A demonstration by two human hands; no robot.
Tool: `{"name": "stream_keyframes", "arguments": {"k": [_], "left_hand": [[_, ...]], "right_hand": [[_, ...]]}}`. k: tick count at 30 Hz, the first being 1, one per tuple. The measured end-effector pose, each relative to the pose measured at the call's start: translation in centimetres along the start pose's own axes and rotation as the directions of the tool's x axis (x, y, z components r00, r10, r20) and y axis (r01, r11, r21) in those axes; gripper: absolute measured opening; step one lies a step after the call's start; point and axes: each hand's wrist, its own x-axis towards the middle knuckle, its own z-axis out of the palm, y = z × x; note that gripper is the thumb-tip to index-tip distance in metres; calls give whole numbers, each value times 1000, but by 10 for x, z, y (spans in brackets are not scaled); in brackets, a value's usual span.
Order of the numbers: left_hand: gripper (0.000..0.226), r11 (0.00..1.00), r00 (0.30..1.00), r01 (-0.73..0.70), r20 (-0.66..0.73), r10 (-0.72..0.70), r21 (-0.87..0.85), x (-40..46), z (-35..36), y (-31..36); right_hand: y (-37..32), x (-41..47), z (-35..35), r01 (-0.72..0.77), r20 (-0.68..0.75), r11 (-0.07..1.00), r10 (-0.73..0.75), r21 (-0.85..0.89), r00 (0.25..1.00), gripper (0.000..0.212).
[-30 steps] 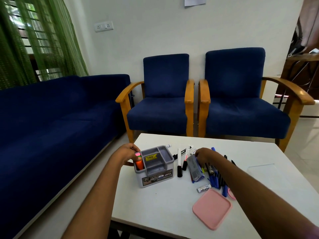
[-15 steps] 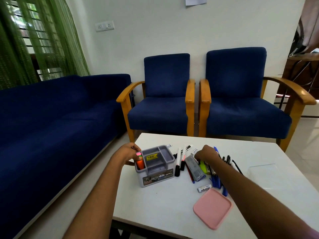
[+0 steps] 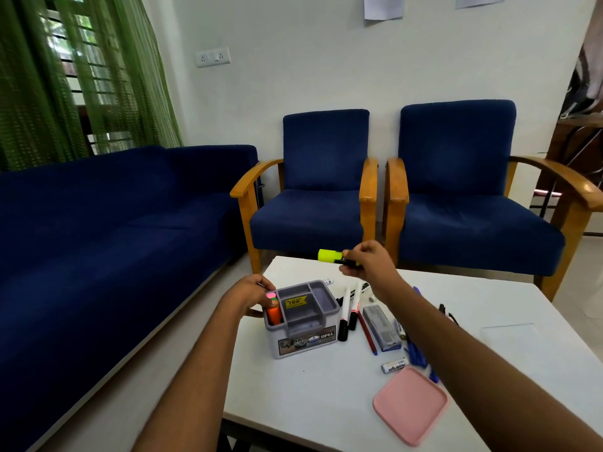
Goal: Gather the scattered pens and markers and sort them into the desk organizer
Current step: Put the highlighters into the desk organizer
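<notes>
The right hand (image 3: 367, 264) is raised above the far side of the white table (image 3: 313, 393), fingers pinching a yellow highlighter (image 3: 330, 255) that pokes out to its left, roughly level. The left hand (image 3: 248, 295) grips the far-left corner of the grey desk organizer (image 3: 301, 318), where orange and pink markers (image 3: 273, 309) stand in its left compartment. Other pens (image 3: 347, 313) lie scattered on the table right of the organizer, under the right forearm.

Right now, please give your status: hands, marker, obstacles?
Right hand holds yellow highlighter, raised. Left hand steadies organizer. Path to organizer looks clear.
</notes>
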Motion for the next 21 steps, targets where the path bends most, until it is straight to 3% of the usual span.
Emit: {"name": "stream_keyframes", "arguments": {"k": [8,14,18,21], "left_hand": [[32,999,1000,18,8,-18,-38,-2,-1,0],[32,997,1000,29,11,-28,-73,0,-2,-1],[34,995,999,24,32,-21,-95,3,-3,-4],[35,998,999,6,34,-3,-70,5,-3,-4]], "right_hand": [[20,-23,54,-255,235,943,203,215,950,28],[32,-34,79,-224,190,972,235,-77,953,28],[36,-38,82,-218,362,967,252,-134,897,39],[38,-44,83,-166,477,944,289,-284,830,48]]}}
